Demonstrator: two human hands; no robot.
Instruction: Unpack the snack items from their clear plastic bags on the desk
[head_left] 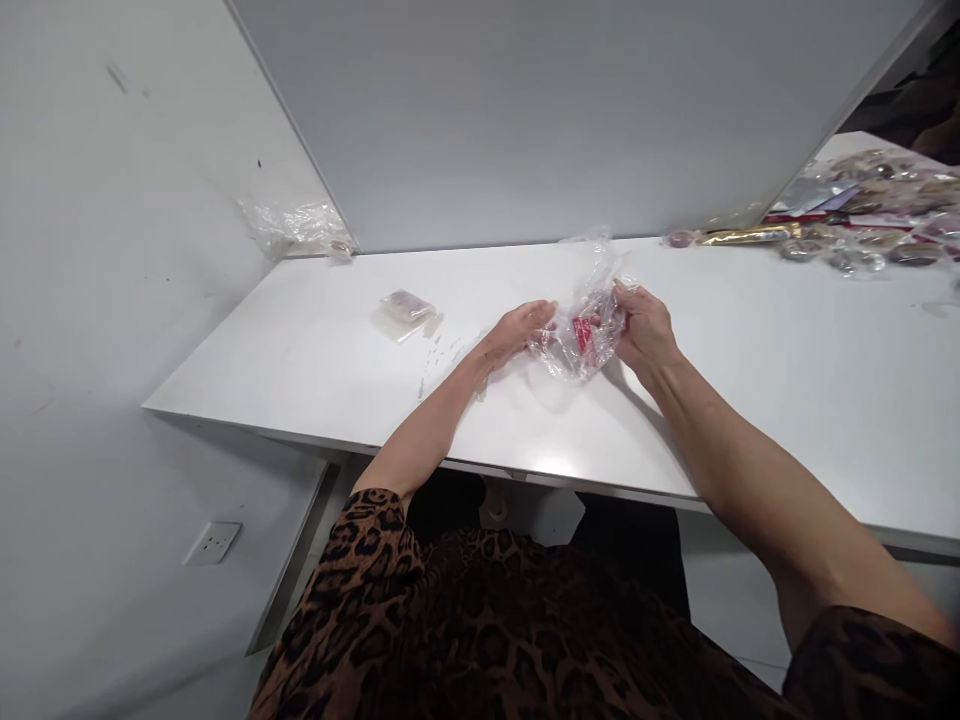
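Observation:
Between my two hands is a crumpled clear plastic bag [574,355] with a red label showing through it, held just over the white table. My left hand [525,325] grips the bag's left side, its fingers closed on the film. On the other side my right hand [643,322] pinches the bag's upper right edge between thumb and fingers. What lies inside, apart from the red and some purplish parts, I cannot make out. To the left of my left hand, a small flat stack of clear packets [407,306] rests on the table.
A grey panel [525,120] rises along the back of the white table [772,390]. Many plastic-wrapped items [877,220] and a gold packet [750,234] lie at the back right. Crumpled clear film [300,225] sits in the back left corner, by the wall.

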